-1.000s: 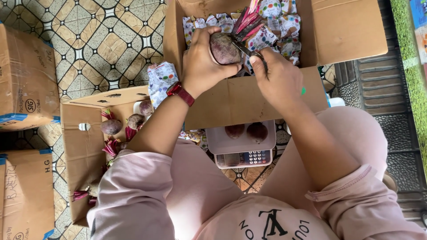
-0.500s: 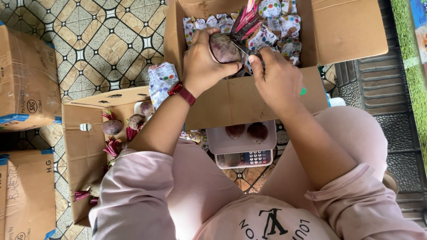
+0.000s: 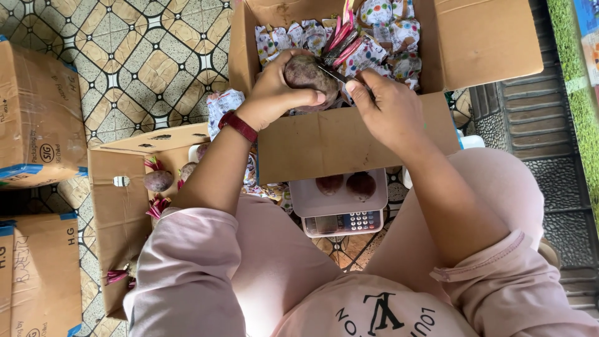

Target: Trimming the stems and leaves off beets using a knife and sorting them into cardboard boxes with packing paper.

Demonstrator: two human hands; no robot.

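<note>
The left hand (image 3: 277, 93) is clamped around a dark beet (image 3: 307, 73), holding it over the near edge of an open box (image 3: 349, 140), with a red band (image 3: 238, 126) on the wrist. The right hand (image 3: 387, 109) is closed on a thin dark blade (image 3: 334, 75) whose tip meets the beet where the pink stems (image 3: 342, 37) fan out; what kind of tool it is cannot be told. The two hands sit close together, almost touching at the beet. Behind them the box is filled with crumpled printed paper (image 3: 387, 31), which hides whatever lies below. The box's near flap stands between the hands and a white scale (image 3: 340, 209) on the floor (image 3: 93, 43), covering the scale's far edge; two beets (image 3: 346, 185) rest on its pan. To the left a second open box (image 3: 118, 218) holds more beets with red stems (image 3: 157, 180), partly hidden by the left arm. A wad of printed paper (image 3: 221, 105) lies between the two boxes. Closed cartons (image 3: 37, 118) stand at the far left on the patterned tiles.
</note>
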